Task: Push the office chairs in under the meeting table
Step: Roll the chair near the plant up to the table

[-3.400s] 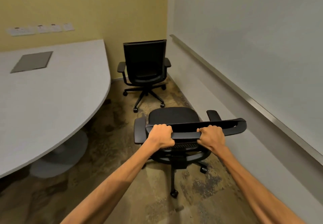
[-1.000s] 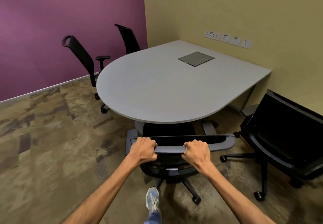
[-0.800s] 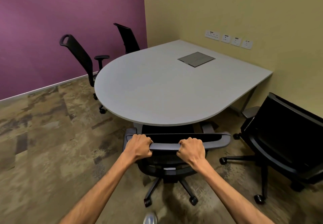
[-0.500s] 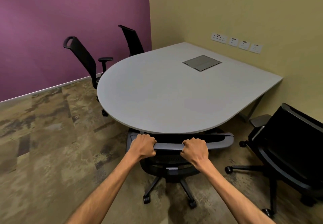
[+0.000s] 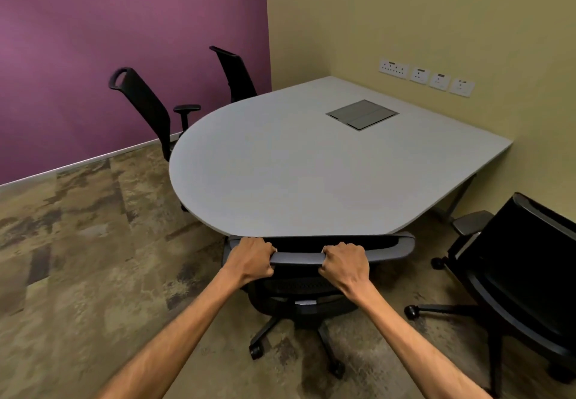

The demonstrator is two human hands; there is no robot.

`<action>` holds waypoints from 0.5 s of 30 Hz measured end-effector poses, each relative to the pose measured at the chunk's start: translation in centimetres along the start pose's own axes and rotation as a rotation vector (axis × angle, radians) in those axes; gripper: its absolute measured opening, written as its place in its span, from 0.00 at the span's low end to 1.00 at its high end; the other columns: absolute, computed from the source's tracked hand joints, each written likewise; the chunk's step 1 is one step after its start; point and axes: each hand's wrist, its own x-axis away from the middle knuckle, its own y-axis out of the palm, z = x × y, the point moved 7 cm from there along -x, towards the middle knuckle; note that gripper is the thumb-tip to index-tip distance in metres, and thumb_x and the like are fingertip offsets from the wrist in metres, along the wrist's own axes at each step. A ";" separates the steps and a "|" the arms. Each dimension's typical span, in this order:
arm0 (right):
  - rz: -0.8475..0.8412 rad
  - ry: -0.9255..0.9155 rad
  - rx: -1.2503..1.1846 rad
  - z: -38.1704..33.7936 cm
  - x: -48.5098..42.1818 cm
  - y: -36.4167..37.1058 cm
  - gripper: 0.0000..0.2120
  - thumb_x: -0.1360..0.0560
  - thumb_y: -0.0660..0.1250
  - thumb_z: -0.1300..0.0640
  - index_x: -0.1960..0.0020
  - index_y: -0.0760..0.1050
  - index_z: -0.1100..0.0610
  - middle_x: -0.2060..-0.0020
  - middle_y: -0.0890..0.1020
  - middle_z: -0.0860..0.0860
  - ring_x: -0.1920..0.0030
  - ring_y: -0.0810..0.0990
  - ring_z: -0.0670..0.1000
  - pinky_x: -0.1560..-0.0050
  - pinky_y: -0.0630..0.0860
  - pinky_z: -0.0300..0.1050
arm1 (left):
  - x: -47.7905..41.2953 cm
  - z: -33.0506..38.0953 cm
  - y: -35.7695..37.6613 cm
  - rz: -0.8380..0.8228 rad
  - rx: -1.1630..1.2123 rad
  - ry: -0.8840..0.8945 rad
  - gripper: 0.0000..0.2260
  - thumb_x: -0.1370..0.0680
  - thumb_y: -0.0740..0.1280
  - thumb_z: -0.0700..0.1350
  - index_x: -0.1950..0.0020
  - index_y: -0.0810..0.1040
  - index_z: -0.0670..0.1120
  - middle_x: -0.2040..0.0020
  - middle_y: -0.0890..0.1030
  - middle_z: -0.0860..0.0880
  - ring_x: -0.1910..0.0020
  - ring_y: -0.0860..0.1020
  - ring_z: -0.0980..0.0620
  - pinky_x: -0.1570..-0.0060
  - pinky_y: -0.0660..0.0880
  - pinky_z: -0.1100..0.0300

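A black office chair (image 5: 389, 246) stands at the rounded near end of the grey meeting table (image 5: 280, 180). Its seat is hidden beneath the tabletop and its backrest top touches the table edge. My left hand (image 5: 249, 258) and my right hand (image 5: 344, 263) both grip the top bar of that backrest. A second black chair (image 5: 523, 274) stands to the right, clear of the table. Two more black chairs, one with a looped top (image 5: 140, 102) and one behind it (image 5: 235, 71), stand at the table's far left side by the purple wall.
A metal cable hatch (image 5: 361, 114) is set into the tabletop. Wall sockets (image 5: 427, 76) line the yellow wall behind. The table's metal leg (image 5: 458, 199) stands near the right chair. Patterned brown carpet (image 5: 78, 258) spreads to the left.
Gripped by both hands, the chair has rolled forward from beside the white wall to the table's rounded end, and in the last second its seat slid fully beneath the top.
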 end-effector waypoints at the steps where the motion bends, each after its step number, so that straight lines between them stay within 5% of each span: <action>1: 0.005 -0.002 0.008 0.2 -0.4 0.0 0.12 0.32 0.60 0.55 0.60 0.83 0.53 0.77 0.78 0.49 0.76 0.73 0.50 0.76 0.50 0.40 | -0.4 0.0 -0.2 0.009 -0.001 0.002 0.06 0.34 0.67 0.46 0.62 0.81 0.45 0.69 0.80 0.46 0.69 0.78 0.45 0.65 0.73 0.55; 4: 0.004 -0.003 0.019 0.6 -1.8 0.3 0.12 0.32 0.61 0.54 0.60 0.83 0.52 0.76 0.78 0.49 0.75 0.75 0.49 0.76 0.49 0.40 | -1.5 -0.5 -0.2 -0.012 -0.005 -0.012 0.05 0.34 0.67 0.45 0.63 0.79 0.45 0.68 0.80 0.45 0.68 0.78 0.44 0.65 0.71 0.56; 9: 0.028 -0.005 -0.002 0.5 -4.2 0.8 0.12 0.32 0.61 0.55 0.61 0.83 0.53 0.79 0.76 0.48 0.79 0.62 0.48 0.76 0.50 0.39 | -3.8 -2.2 -0.2 -0.030 -0.032 -0.027 0.07 0.34 0.66 0.46 0.61 0.80 0.45 0.67 0.80 0.45 0.66 0.78 0.44 0.64 0.72 0.54; 15: 0.034 0.021 0.025 1.1 -6.5 1.2 0.11 0.34 0.63 0.55 0.60 0.84 0.51 0.79 0.76 0.49 0.77 0.74 0.51 0.76 0.49 0.38 | -5.9 -3.0 -0.1 -0.029 -0.007 -0.005 0.06 0.35 0.65 0.46 0.63 0.79 0.47 0.73 0.70 0.51 0.70 0.75 0.45 0.66 0.70 0.54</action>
